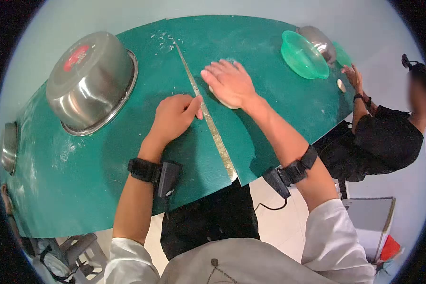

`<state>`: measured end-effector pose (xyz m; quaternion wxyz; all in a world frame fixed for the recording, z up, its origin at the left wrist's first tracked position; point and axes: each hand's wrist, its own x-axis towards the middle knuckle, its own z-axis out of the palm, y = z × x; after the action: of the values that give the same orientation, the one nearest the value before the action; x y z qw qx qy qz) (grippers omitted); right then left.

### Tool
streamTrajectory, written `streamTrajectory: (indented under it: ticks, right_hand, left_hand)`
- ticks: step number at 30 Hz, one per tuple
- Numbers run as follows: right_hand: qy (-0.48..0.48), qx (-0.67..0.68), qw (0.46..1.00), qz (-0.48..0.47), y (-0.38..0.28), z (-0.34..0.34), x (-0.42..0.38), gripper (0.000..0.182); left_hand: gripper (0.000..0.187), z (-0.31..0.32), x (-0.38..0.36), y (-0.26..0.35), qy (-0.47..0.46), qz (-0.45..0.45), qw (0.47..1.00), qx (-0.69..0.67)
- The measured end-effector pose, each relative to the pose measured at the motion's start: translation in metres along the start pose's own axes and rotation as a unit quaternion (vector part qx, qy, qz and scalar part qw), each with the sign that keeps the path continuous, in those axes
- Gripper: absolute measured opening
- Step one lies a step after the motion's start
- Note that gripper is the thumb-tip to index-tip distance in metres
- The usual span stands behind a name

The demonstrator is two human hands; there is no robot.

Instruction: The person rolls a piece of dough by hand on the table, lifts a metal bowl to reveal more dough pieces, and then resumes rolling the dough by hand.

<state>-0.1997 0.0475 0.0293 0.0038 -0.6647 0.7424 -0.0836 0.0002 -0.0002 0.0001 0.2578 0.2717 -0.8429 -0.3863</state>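
Observation:
My right hand (229,83) lies flat, palm down, on a pale piece of dough (230,104). Most of that dough is hidden beneath the palm, with only an edge showing. To its left, my left hand (176,116) rests on the green tabletop (113,180) with its fingers curled in and the thumb side at the taped seam (212,128). Nothing shows in the left hand, though its underside is out of sight.
A large overturned steel basin (92,80) stands at the left, and a smaller metal bowl (9,146) at the far-left edge. At the right are a green plastic bowl (300,54), a steel bowl (317,40) and a small dough piece (341,85) near another person's hand (353,78).

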Motion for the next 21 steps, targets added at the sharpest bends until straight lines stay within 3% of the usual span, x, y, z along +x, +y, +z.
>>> streamTrajectory:
  ticks: [3,5,9,11,17,21]
  right_hand:
    - [-0.049,0.052,0.997,-0.026,-0.007,-0.012,-0.028,0.058]
    - [-0.019,0.032,0.997,-0.063,-0.006,-0.009,-0.051,0.059]
    - [-0.006,0.047,0.991,-0.122,-0.004,-0.021,-0.098,0.072]
    - [-0.017,0.051,0.991,-0.122,-0.004,-0.026,-0.12,0.076]
    - [-0.084,0.036,0.988,-0.122,-0.011,-0.036,-0.171,0.092]
    - [-0.107,0.059,0.985,-0.119,-0.01,-0.042,-0.183,0.094]
  left_hand:
    - [0.045,0.002,-0.007,-0.01,0.011,0.025,1.0,0.001]
    - [0.044,0.0,0.001,-0.007,0.032,0.058,0.998,-0.016]
    - [0.041,-0.004,-0.006,-0.004,0.018,0.041,0.999,-0.01]
    - [0.043,0.002,-0.005,-0.009,0.041,0.125,0.991,0.025]
    - [0.044,0.0,-0.004,-0.003,0.006,0.055,0.998,0.012]
    - [0.045,0.0,-0.005,-0.008,0.013,0.074,0.997,0.018]
